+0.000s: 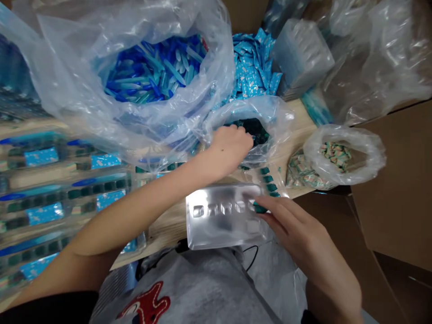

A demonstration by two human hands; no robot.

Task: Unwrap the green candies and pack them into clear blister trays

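My left hand (232, 143) reaches into a small clear plastic bag (280, 112) of dark green pieces (257, 130). Its fingers are curled and the tips are hidden among the contents. My right hand (290, 216) pinches a small dark green block (259, 207) between thumb and fingers, at the right end of a row of square pockets. Those pockets belong to a clear plastic blister tray (219, 234) lying at the front edge of the table. Just behind it, partly covered, is another tray with dark green blocks (268, 179) in a row.
A large plastic bag (202, 85) holds many blue pen-like sticks (151, 72). Blue printed sachets (253, 67) are heaped beside it, near stacked clear trays (303, 54). Filled trays (43, 180) cover the left side. A bag of small wrapped pieces (335, 155) stands right, near cardboard (394, 180).
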